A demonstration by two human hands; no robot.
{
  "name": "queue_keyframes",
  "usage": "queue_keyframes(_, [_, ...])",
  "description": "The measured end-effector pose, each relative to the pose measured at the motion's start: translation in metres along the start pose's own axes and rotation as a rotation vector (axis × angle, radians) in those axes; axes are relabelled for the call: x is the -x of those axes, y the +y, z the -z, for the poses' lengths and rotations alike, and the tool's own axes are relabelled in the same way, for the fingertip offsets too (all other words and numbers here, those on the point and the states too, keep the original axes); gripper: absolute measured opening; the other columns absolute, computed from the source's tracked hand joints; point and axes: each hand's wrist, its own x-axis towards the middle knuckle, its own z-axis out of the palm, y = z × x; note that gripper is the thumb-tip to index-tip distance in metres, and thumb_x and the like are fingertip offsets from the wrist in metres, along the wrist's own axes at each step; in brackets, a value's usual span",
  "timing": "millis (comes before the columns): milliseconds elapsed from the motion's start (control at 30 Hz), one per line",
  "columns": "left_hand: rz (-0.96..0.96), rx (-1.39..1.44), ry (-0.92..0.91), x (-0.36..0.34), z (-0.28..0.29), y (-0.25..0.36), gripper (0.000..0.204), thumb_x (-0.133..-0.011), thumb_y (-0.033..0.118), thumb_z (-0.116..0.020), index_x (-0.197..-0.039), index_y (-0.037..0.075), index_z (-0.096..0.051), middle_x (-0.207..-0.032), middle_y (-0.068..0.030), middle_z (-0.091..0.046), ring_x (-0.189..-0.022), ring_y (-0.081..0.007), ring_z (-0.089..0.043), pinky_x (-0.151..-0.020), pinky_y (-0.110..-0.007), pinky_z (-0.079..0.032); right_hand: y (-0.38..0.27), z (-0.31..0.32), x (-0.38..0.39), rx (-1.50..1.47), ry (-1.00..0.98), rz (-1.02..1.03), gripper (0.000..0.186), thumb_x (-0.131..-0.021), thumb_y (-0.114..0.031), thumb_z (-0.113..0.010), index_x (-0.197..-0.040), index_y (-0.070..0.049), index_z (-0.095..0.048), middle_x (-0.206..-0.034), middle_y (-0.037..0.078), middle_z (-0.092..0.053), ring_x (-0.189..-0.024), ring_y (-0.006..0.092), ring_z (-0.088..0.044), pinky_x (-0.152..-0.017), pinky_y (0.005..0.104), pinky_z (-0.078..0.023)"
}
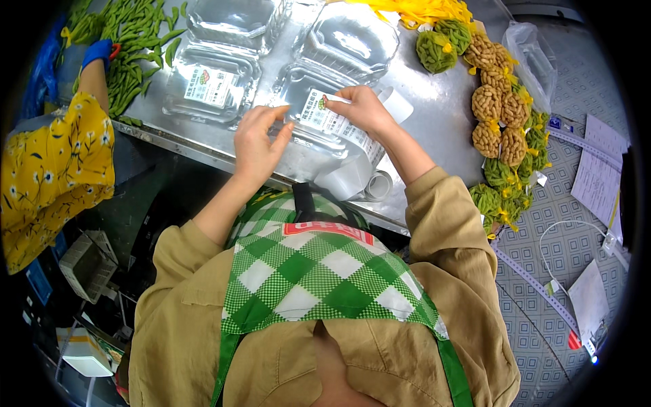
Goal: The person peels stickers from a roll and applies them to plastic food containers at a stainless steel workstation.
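Note:
My right hand point(363, 108) pinches a printed sticker label at the top of a strip of labels point(342, 129) that trails down to a white roll point(366, 180) at the table's near edge. My left hand point(258, 139) hovers beside it with its fingers apart, touching the lid of a clear plastic clamshell box point(302, 88). That box lies flat on the metal table point(434, 115). Another clear box point(210, 85) to the left carries a stuck label.
More clear boxes point(349, 37) lie farther back. Net bags of peanuts point(498, 102) and green pods point(444, 44) line the table's right edge. Loose green pods point(135, 41) are piled at left, by a co-worker's yellow floral sleeve point(54, 169) and blue-gloved hand point(98, 51). Papers point(597, 169) lie on the floor.

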Motion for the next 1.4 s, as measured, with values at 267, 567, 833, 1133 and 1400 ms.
queue_keyframes(267, [-0.312, -0.225, -0.275, -0.012, -0.019, 0.008, 0.067, -0.076, 0.013, -0.067, -0.136, 0.004, -0.038, -0.139, -0.0156, -0.040, -0.132, -0.0293, -0.034, -0.107, -0.050, -0.024, 0.001, -0.002, -0.008, 0.227, 0.066, 0.023, 0.034, -0.073, -0.030, -0.071, -0.085, 0.003, -0.070, -0.074, 0.019, -0.067, -0.069, 0.0251, -0.066, -0.066, 0.0340, -0.050])
queue_keyframes(567, [-0.371, -0.415, -0.467, -0.014, -0.041, -0.004, 0.098, -0.072, 0.047, -0.070, -0.141, -0.004, -0.023, -0.149, -0.0157, -0.022, -0.140, -0.0256, -0.019, -0.110, -0.055, -0.013, 0.001, -0.003, -0.007, 0.332, 0.126, 0.045, 0.042, -0.071, -0.033, -0.069, -0.093, 0.003, -0.069, -0.080, 0.022, -0.067, -0.078, 0.0283, -0.067, -0.073, 0.0346, -0.051])
queue_keyframes(833, [-0.421, -0.478, -0.510, -0.015, -0.037, 0.001, 0.093, -0.064, 0.057, -0.071, -0.141, 0.020, -0.033, -0.150, -0.0140, -0.021, -0.140, -0.0269, -0.017, -0.109, -0.057, -0.015, 0.028, 0.098, 0.067, 0.281, -0.120, -0.045, 0.040, -0.075, -0.033, -0.070, -0.087, 0.005, -0.067, -0.075, 0.011, -0.066, -0.068, 0.0167, -0.061, -0.062, 0.0313, -0.047])
queue_keyframes(1133, [-0.639, -0.601, -0.302, -0.144, -0.049, 0.035, 0.099, -0.056, 0.045, -0.081, -0.141, 0.032, -0.033, -0.151, -0.0118, -0.019, -0.140, -0.0337, -0.015, -0.105, -0.065, -0.018, 0.043, 0.102, 0.113, -0.113, 0.109, -0.063, 0.019, -0.082, -0.017, -0.069, -0.088, 0.001, -0.066, -0.074, 0.003, -0.066, -0.060, 0.0055, -0.059, -0.053, 0.0201, -0.046])
queue_keyframes(1400, [-0.474, -0.755, -0.652, -0.205, -0.071, 0.049, 0.114, -0.047, 0.037, -0.086, -0.144, 0.029, -0.026, -0.149, -0.0166, -0.021, -0.137, -0.0379, -0.018, -0.108, -0.057, -0.022, 0.029, 0.084, 0.119, -0.164, 0.013, -0.018, 0.016, -0.084, -0.016, -0.068, -0.083, 0.000, -0.064, -0.070, 0.001, -0.064, -0.060, 0.0044, -0.055, -0.054, 0.0228, -0.044])
